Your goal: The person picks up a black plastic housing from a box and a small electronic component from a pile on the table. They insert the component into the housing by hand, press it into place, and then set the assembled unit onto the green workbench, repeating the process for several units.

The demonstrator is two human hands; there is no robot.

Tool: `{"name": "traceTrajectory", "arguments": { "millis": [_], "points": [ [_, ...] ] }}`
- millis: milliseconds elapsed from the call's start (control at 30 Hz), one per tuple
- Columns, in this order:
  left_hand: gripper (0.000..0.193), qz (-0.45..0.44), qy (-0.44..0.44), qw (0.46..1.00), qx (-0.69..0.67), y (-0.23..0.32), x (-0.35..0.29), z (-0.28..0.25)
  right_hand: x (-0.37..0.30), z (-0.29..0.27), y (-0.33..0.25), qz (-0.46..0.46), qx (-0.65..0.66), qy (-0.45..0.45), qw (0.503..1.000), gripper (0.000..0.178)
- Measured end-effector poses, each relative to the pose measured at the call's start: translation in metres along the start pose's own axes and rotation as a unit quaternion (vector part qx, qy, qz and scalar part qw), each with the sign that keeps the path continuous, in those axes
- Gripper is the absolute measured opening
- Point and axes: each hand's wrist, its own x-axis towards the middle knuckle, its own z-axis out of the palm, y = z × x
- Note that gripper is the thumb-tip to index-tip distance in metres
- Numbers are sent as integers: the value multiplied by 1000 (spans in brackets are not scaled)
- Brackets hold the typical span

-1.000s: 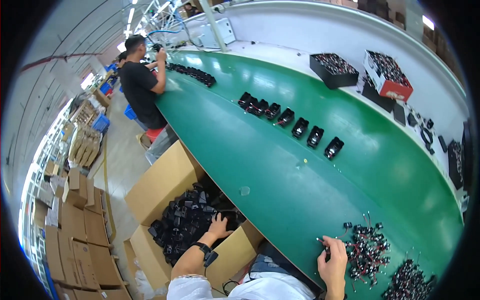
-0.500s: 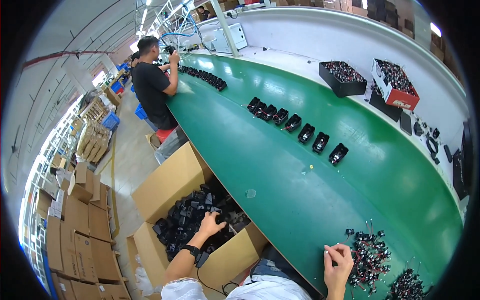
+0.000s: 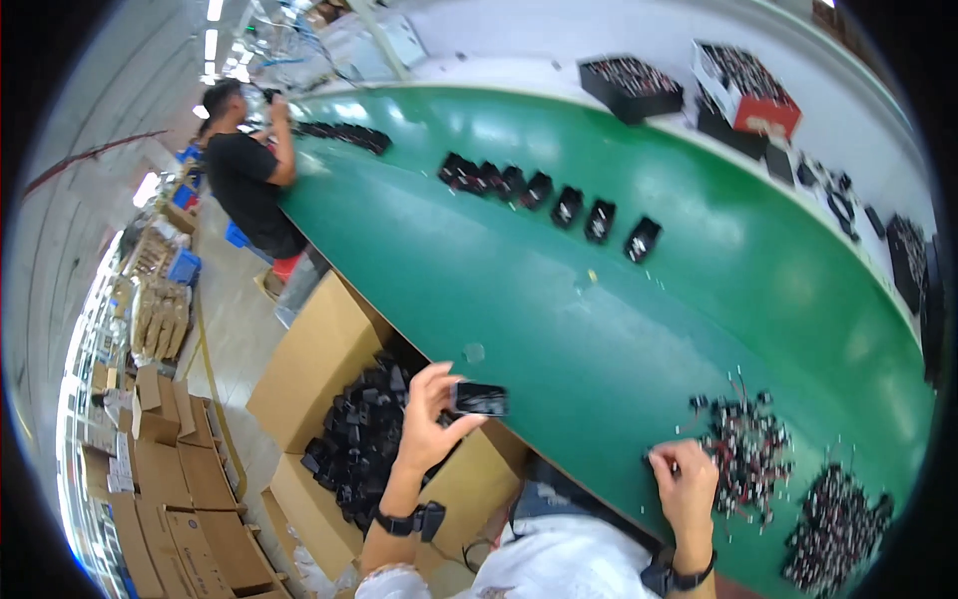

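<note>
My left hand (image 3: pixel 429 424) grips a black rectangular plastic housing (image 3: pixel 483 399) by its end, above the edge of the green table. Below that hand, an open cardboard box (image 3: pixel 304 364) holds a heap of similar black housings (image 3: pixel 359 434). My right hand (image 3: pixel 687 481) is closed in a pinch just over the table, and whatever sits at its fingertips is too small to name. Beside it lies a pile of small black parts with red wires (image 3: pixel 748 454). A second such pile (image 3: pixel 836 524) is farther right.
Several black housings (image 3: pixel 539 190) stand in a row on the green table (image 3: pixel 559 319). Trays of small parts (image 3: pixel 634 85) sit on the back ledge. A co-worker in black (image 3: pixel 244 170) works at the far left end. Stacked cartons (image 3: pixel 180 489) stand on the floor at left.
My left hand has come up out of the cardboard box with a black housing. My right hand has closed its fingers beside the wired parts. The view has shifted slightly.
</note>
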Motion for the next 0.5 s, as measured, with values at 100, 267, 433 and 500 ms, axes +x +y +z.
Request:
{"name": "traceTrajectory", "arguments": {
  "millis": [100, 267, 433, 500],
  "points": [
    [75, -2, -175, 967, -185, -6, 8, 47, 4, -13, -14, -24, 70, -22, 997, 8],
    [79, -89, -278, 884, -365, -10, 4, 122, 22, -35, -40, -111, 149, 37, 982, 13],
    [76, -102, -316, 846, -417, -14, -5, 159, 13, -30, -48, -171, 87, 26, 981, 22],
    [74, -104, -325, 845, -411, -10, -9, 164, 11, -29, -44, -211, 41, 28, 976, 23]
  ]
}}
